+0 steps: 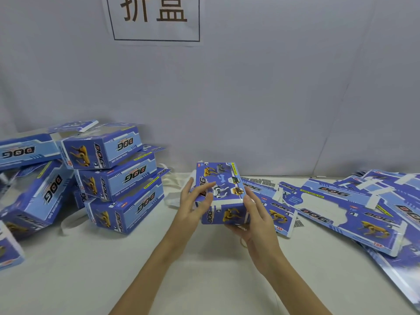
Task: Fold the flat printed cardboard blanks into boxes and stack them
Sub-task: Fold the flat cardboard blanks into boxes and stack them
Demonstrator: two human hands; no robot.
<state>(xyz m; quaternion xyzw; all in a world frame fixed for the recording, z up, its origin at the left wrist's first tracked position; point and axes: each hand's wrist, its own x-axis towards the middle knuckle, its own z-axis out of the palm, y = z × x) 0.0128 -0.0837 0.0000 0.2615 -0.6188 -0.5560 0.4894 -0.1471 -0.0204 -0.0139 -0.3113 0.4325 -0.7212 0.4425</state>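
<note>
Operator: Box [221, 196] location and grip status?

Technician: Box is held above the table [204, 280], centre of view, between both hands. The left hand [193, 201] lies against its left side, fingers nearly straight and spread over the printed top face. The right hand [254, 219] cups the near right corner, fingers curled under the end panel.

Operator: Orientation?

Technician: Long axis runs away from the person, tilted slightly left at the far end. The near end panel faces the camera and appears closed; the far end cannot be seen.

Operator: Which relation governs the next move?

Technician: The stack of folded boxes [118, 178] lies to the left, well apart from the held box. The left hand is nearer to it. The flat blanks [341, 208] lie to the right, just beside the right hand. Judgement: if the far end is closed, transfer goes leftward, with the long axis turned to match the stack.
</note>
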